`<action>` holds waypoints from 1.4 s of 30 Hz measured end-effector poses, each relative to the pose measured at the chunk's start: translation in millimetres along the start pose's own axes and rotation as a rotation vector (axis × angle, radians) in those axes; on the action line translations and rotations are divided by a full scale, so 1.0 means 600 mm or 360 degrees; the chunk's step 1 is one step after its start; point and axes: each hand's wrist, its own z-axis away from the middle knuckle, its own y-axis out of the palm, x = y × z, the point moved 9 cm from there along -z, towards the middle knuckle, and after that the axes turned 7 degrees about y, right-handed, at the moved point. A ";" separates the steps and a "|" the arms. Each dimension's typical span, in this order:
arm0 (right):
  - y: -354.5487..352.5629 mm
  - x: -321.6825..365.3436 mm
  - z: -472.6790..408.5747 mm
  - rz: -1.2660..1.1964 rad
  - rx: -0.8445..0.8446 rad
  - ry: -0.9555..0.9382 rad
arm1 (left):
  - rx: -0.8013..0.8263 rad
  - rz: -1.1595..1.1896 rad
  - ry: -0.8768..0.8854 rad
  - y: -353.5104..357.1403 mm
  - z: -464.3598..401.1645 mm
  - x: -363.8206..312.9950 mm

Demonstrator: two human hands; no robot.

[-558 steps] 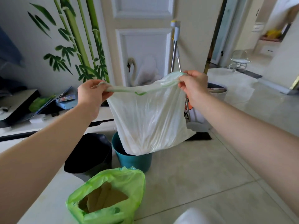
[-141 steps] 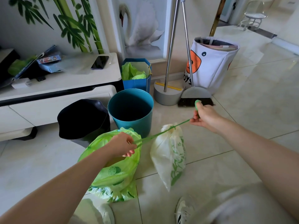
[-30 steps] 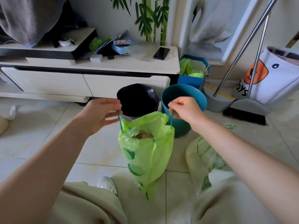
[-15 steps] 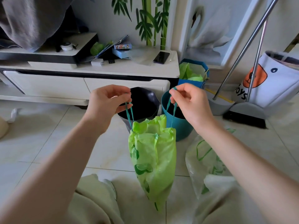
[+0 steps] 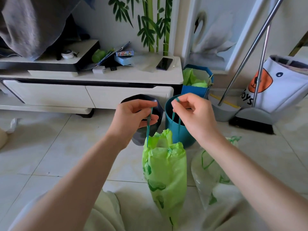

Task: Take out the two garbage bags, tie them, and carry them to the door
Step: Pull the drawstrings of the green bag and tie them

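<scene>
green bag [image 5: 165, 170] thin crinkled plastic, top gathered, hangs under my hands. left hand [image 5: 133, 117] and right hand [image 5: 195, 117] each pinch teal drawstring [image 5: 148, 124].

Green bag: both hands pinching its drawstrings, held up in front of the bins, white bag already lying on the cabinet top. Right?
Not quite. The white bag lies on the floor tiles, to the right of the green bag, not on the cabinet. The head view shows it. The rest holds: left hand and right hand each pinch a drawstring.
</scene>
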 end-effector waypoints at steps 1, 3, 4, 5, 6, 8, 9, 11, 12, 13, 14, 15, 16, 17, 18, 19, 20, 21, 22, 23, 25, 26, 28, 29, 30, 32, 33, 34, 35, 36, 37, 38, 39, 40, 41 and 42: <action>0.005 -0.004 -0.001 0.0023 0.0021 0.0023 | 0.0013 -0.0055 0.0015 0.004 0.000 -0.001; 0.017 -0.018 0.001 0.0139 0.0090 0.0077 | 0.0076 -0.0196 0.0085 0.017 0.003 -0.006; 0.025 -0.025 0.004 0.0195 0.0141 0.0100 | 0.0126 -0.0278 0.0136 0.027 0.007 -0.010; 0.032 -0.031 0.007 0.0225 0.0186 0.0125 | 0.0181 -0.0346 0.0181 0.039 0.011 -0.012; 0.037 -0.035 0.009 0.0231 0.0210 0.0153 | 0.0228 -0.0389 0.0213 0.048 0.016 -0.013; 0.038 -0.040 0.007 0.0224 0.0205 0.0221 | 0.0264 -0.0434 0.0256 0.060 0.021 -0.014; 0.037 -0.043 0.006 0.0221 0.0202 0.0259 | 0.0264 -0.0449 0.0274 0.062 0.021 -0.015; 0.038 -0.047 0.005 0.0181 0.0222 0.0322 | 0.0271 -0.0441 0.0295 0.067 0.018 -0.016; 0.039 -0.049 0.005 0.0147 0.0240 0.0340 | 0.0269 -0.0448 0.0307 0.069 0.018 -0.014; 0.040 -0.049 0.006 0.0119 0.0253 0.0348 | 0.0247 -0.0482 0.0331 0.070 0.017 -0.013; 0.040 -0.048 0.006 0.0102 0.0254 0.0342 | 0.0202 -0.0536 0.0364 0.068 0.015 -0.012; 0.037 -0.047 0.005 0.0091 0.0238 0.0326 | 0.0159 -0.0593 0.0397 0.064 0.012 -0.011; 0.033 -0.045 0.004 0.0078 0.0213 0.0308 | 0.0153 -0.0651 0.0416 0.062 0.008 -0.008; 0.030 -0.043 0.003 0.0055 0.0194 0.0297 | 0.0219 -0.0720 0.0401 0.063 0.004 0.001; 0.028 -0.041 0.002 0.0015 0.0190 0.0292 | 0.0370 -0.0814 0.0343 0.069 0.002 0.018; 0.027 -0.039 0.003 -0.0032 0.0199 0.0289 | 0.0576 -0.0937 0.0247 0.078 0.004 0.044; 0.027 -0.037 0.003 -0.0068 0.0223 0.0285 | 0.0775 -0.1060 0.0131 0.086 0.010 0.074; 0.030 -0.035 0.004 -0.0089 0.0262 0.0280 | 0.0912 -0.1142 0.0027 0.092 0.018 0.102; 0.033 -0.033 0.006 -0.0106 0.0314 0.0275 | 0.0970 -0.1157 -0.0041 0.098 0.025 0.124; 0.037 -0.031 0.009 -0.0133 0.0368 0.0270 | 0.0954 -0.1112 -0.0064 0.105 0.030 0.137; 0.043 -0.023 0.015 -0.0240 0.0454 0.0259 | 0.0804 -0.0973 -0.0046 0.118 0.029 0.152; 0.045 -0.020 0.018 -0.0292 0.0480 0.0253 | 0.0719 -0.0923 -0.0056 0.123 0.028 0.161; 0.049 -0.015 0.022 -0.0377 0.0507 0.0266 | 0.0594 -0.0852 -0.0070 0.135 0.028 0.179; 0.051 -0.014 0.023 -0.0435 0.0517 0.0295 | 0.0528 -0.0831 -0.0043 0.141 0.029 0.184; 0.053 -0.015 0.023 -0.0512 0.0529 0.0335 | 0.0441 -0.0809 -0.0007 0.144 0.029 0.186; 0.056 -0.013 0.023 -0.0664 0.0544 0.0388 | 0.0277 -0.0762 0.0065 0.145 0.027 0.189; 0.055 -0.009 0.022 -0.0713 0.0544 0.0388 | 0.0220 -0.0742 0.0098 0.145 0.026 0.191; 0.053 -0.005 0.021 -0.0750 0.0542 0.0377 | 0.0179 -0.0725 0.0118 0.144 0.024 0.194; 0.049 0.000 0.020 -0.0778 0.0536 0.0361 | 0.0148 -0.0721 0.0127 0.141 0.022 0.196; 0.043 0.004 0.019 -0.0792 0.0525 0.0342 | 0.0125 -0.0733 0.0142 0.137 0.020 0.199; 0.036 0.008 0.017 -0.0788 0.0504 0.0322 | 0.0111 -0.0761 0.0174 0.133 0.018 0.201; 0.028 0.010 0.014 -0.0777 0.0472 0.0306 | 0.0097 -0.0807 0.0214 0.128 0.016 0.204; 0.020 0.011 0.012 -0.0773 0.0429 0.0296 | 0.0079 -0.0863 0.0258 0.125 0.016 0.206; 0.011 0.011 0.009 -0.0782 0.0376 0.0292 | 0.0066 -0.0927 0.0307 0.122 0.016 0.206; 0.003 0.009 0.006 -0.0799 0.0321 0.0291 | 0.0064 -0.0989 0.0359 0.121 0.018 0.204; -0.005 0.007 0.004 -0.0804 0.0270 0.0286 | 0.0075 -0.1044 0.0408 0.122 0.021 0.205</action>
